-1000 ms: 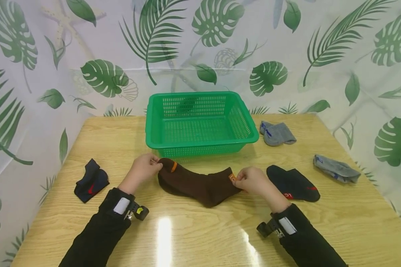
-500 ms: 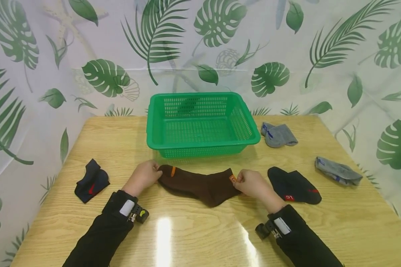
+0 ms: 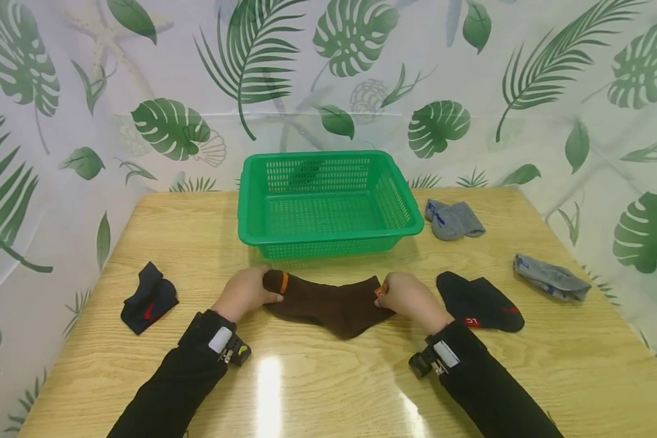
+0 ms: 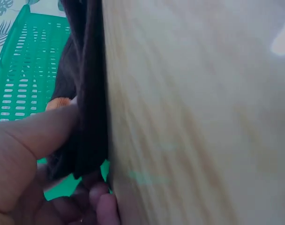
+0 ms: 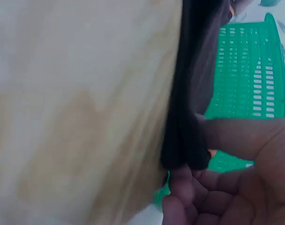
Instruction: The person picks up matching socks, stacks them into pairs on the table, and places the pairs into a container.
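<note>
A pair of dark brown socks (image 3: 328, 301), with an orange stripe at the toe and an orange label at the cuff, stretches sideways just in front of the green basket. My left hand (image 3: 247, 292) grips the toe end, its thumb (image 4: 44, 129) on the near face and the other fingers behind. At the cuff my right hand (image 3: 409, 299) pinches the fabric, thumb (image 5: 245, 137) against the other fingers and partly covering the label. Layers of dark cloth (image 5: 182, 136) show edge-on between thumb and fingers in the right wrist view.
The green basket (image 3: 331, 238) stands at the back middle with nothing in it. A folded navy sock (image 3: 149, 299) lies at left. To the right are a dark navy sock (image 3: 479, 301) with a red label and two grey socks, one behind (image 3: 455, 220), one farther right (image 3: 552, 277).
My left hand has shifted slightly right and now covers more of the toe, thumb over its face. The right hand has moved a little left at the cuff. The socks stay nearly in place.
</note>
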The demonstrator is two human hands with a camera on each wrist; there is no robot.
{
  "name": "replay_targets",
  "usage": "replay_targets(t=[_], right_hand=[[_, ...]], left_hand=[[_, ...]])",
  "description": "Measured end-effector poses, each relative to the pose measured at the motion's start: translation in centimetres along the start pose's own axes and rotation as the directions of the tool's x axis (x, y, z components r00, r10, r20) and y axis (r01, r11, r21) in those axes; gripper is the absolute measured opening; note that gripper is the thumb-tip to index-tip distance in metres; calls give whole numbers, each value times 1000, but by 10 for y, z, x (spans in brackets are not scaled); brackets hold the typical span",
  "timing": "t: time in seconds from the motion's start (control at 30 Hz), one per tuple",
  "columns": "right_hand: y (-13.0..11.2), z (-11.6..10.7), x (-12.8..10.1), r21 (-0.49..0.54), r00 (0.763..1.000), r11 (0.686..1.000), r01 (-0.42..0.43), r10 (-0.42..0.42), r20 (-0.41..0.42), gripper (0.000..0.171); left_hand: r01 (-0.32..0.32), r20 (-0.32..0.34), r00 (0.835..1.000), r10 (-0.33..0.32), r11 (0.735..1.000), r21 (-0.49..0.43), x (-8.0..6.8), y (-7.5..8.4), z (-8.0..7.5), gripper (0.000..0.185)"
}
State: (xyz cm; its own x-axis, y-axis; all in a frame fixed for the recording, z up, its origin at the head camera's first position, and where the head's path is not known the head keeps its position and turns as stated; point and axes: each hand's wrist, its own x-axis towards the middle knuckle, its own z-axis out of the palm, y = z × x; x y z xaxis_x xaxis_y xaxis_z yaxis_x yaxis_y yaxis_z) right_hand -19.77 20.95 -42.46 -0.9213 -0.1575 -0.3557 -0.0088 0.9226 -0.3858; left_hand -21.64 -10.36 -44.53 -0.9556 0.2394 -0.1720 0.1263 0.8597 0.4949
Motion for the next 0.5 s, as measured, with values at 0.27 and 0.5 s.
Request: replay_targets(t=[0.27,0.5], right_hand=[[7,-15,6,250,997,967,50,-62,40,26],[22,-27,-5,477,990,872,113,-138,18,49]], left_hand=[[-38,-8,999,38,993,-108,3,8,-11,24],[-75,-36,997,67,947,-312,-6,-2,-20,31]])
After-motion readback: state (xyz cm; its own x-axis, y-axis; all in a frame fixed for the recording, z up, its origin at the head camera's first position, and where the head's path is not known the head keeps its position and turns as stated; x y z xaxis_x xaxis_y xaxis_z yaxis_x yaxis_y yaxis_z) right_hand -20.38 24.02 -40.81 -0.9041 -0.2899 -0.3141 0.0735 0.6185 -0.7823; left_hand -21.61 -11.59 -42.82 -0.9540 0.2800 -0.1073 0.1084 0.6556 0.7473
